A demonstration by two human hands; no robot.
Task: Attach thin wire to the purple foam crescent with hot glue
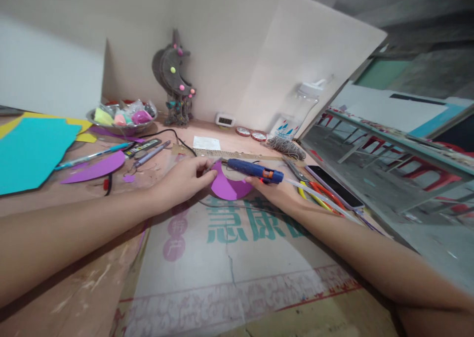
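Observation:
A purple crescent-shaped foam piece [226, 186] lies on a printed cardboard sheet [229, 258]. My left hand [185, 179] presses on the crescent's left tip, fingers curled and pinching its edge. My right hand [274, 191] is wrapped round a blue hot glue gun [255, 170], whose nozzle points left at the top of the crescent near my left fingertips. A glue stick juts out of the gun's back to the right.
A teal sheet [31, 151], a purple foam cut-off [97, 168], pens and a metal bowl of coloured bits [122, 117] lie at the left. A brown moon ornament [174, 75] stands at the back. Scissors [313, 186], a phone [333, 185] and a plastic bottle [296, 112] are at the right.

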